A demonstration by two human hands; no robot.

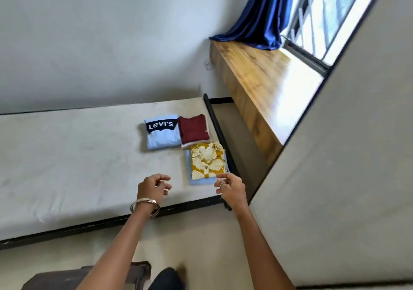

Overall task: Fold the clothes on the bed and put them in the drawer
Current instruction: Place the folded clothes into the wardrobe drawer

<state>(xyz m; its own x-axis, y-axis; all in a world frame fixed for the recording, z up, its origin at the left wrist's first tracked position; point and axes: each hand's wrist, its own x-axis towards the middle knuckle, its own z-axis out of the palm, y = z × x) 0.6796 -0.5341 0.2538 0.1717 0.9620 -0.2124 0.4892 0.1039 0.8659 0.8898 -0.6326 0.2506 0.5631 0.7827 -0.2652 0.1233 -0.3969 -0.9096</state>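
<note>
Your wide bed with the pale grey, matte mattress (67, 155) and black frame carries all the clothes near its right end. Beside it stands a long wooden bench with a glossy, grained top (263, 82), and a shiny dark blue curtain (257, 21) falls in soft folds onto it.

The folding looks finished, in my judgement, so the step in hand is the carrying to the drawer. No drawer can be seen from here. The light blue cotton T-shirt with a dark printed logo (163, 133) is a flat rectangle, and it touches the maroon folded garment with a pale edge (194, 130). Just below them lies the mustard yellow patterned shirt (206, 161), on top of another light blue piece.

Your left hand (153, 188) and your right hand (230, 188) hover just before the yellow shirt, fingers loosely curled, holding nothing. Next, I think you must slide both hands under one pile and lift it level, because soft cloth unfolds easily.
</note>
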